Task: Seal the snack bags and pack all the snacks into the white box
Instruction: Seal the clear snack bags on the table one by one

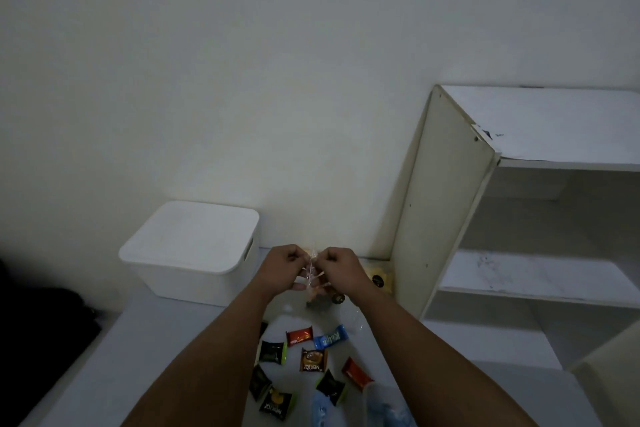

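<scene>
Both my hands are raised above the white table, pinching the top of a clear snack bag (313, 282) between them. My left hand (284, 265) grips its left side and my right hand (341, 267) its right side, fingers curled. The bag hangs down with brownish snacks inside. The white box (194, 253) stands at the back left with its lid on. Several small wrapped snacks lie on the table between my forearms: a red one (299, 336), a blue one (329, 338), a brown one (313, 360) and black-green ones (273, 352).
A white shelving unit (450, 204) stands to the right against the wall. A yellowish packet (381, 276) lies behind my right hand. Light blue bags (388, 409) sit at the near edge. A dark object (41, 333) lies left of the table.
</scene>
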Demonstrator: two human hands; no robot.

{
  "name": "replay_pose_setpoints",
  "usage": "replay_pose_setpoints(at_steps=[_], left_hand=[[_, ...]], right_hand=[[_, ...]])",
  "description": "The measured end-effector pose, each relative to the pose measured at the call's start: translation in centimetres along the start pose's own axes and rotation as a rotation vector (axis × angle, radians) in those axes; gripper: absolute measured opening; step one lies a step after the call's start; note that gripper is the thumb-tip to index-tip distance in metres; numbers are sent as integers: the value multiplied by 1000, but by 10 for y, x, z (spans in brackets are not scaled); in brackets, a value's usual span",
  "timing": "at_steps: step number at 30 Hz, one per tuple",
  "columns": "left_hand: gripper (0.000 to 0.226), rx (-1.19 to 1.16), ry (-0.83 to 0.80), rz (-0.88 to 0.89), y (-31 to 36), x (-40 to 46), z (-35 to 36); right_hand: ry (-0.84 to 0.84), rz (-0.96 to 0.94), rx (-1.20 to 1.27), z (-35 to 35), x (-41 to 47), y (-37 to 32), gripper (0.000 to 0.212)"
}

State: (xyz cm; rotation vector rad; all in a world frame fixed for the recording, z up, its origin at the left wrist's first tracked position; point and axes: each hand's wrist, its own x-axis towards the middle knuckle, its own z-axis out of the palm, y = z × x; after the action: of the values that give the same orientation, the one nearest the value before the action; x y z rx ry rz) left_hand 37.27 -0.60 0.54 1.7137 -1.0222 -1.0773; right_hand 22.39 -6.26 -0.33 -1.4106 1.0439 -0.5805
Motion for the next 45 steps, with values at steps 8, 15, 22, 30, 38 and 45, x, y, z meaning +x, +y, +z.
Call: replay_pose_setpoints(at_steps=[8, 15, 22, 30, 38, 45], left_hand=[[17, -40, 39, -13, 0, 3, 2], [20, -152, -10, -126, -6, -2, 2], [38, -120, 45, -108, -13, -12, -3], [17, -14, 90, -68, -45, 14, -21], [17, -51, 236, -32, -58, 63, -28], [16, -89, 317, -161, -84, 115, -30]], right_hand=[[-18, -33, 17, -8, 1, 1, 20], [-89, -24, -88, -14, 8, 15, 14], [-257, 21, -217, -13, 10, 8, 6], [-199, 26, -135, -16, 38, 10, 21], [-90, 132, 2, -1, 69, 39, 24], [49, 213, 53, 31, 139, 65, 14]])
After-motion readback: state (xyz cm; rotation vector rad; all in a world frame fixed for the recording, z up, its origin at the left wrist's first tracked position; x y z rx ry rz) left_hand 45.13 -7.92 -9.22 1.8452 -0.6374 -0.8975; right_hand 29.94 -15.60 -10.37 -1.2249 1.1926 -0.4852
